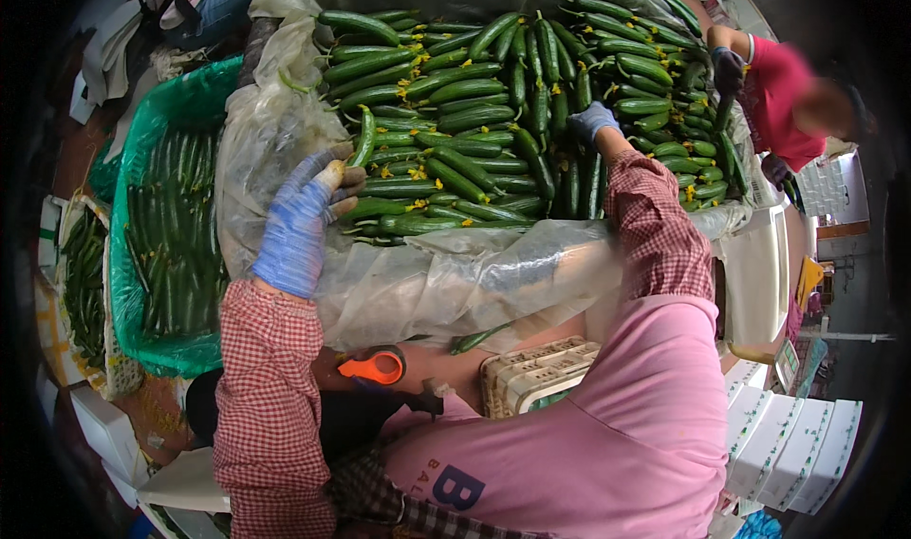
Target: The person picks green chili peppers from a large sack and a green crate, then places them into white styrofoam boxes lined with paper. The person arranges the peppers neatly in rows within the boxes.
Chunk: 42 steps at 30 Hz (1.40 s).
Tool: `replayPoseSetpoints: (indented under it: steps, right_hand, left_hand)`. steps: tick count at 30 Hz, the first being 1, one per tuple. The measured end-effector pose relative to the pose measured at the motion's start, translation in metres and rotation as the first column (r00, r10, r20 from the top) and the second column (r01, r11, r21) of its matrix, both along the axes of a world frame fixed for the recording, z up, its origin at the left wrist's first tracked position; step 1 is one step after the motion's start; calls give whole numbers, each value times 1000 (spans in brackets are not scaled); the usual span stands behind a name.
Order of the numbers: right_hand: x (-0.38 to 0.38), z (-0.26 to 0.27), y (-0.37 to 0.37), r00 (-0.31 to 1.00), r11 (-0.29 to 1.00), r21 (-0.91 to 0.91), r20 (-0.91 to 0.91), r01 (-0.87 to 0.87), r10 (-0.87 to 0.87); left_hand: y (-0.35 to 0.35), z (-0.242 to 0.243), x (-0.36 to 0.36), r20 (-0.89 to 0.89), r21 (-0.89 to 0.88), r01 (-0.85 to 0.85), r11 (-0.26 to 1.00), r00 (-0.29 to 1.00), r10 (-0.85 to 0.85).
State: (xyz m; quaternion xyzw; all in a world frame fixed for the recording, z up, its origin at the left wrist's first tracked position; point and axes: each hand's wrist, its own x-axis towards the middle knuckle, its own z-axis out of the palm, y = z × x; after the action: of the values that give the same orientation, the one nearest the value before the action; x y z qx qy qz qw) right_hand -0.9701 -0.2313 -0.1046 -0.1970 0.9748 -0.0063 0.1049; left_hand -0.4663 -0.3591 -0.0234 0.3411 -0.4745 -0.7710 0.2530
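My left hand [302,208], in a blue knit glove with grey fingertips, is over the left side of a plastic-lined bin of cucumbers. A slightly curved cucumber [366,137] stands out at its fingertips; I cannot tell whether the fingers grip it. My right hand [595,120], in a pale blue glove, reaches into the middle of the cucumber pile [470,118]. Its fingertips touch the cucumbers there and are partly hidden among them. Many cucumbers carry yellow blossoms. Clear plastic sheeting [455,276] drapes over the bin's near edge.
A green-lined crate [171,364] of cucumbers stands at left, beside a smaller basket [121,375]. An orange tool [377,367], a loose cucumber [478,339] and a plastic crate [537,364] lie below the bin. Opposite right, a co-worker [776,98] handles cucumbers. White boxes [790,446] stand lower right.
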Motion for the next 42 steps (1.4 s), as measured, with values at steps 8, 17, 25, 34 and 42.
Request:
replayPoseSetpoints:
  steps: [8, 17, 25, 34, 42]
  right_hand:
    - [24, 11, -20, 991, 988, 132, 114, -81, 66]
    - [277, 121, -45, 25, 229, -865, 244, -446, 970]
    - [106, 86, -56, 816, 604, -653, -37, -457, 577]
    - [52, -5, -35, 971, 964, 120, 37, -237, 234]
    - [62, -4, -53, 978, 979, 97, 125, -177, 165]
  left_hand:
    - [1, 2, -1, 5, -30, 15, 999, 1000, -15]
    - [9, 12, -4, -310, 113, 24, 993, 951, 12]
    - [12, 26, 12, -334, 204, -51, 978, 935, 119]
    - [14, 31, 3, -190, 219, -233, 948, 942, 275]
    - [10, 31, 6, -210, 113, -145, 983, 963, 167]
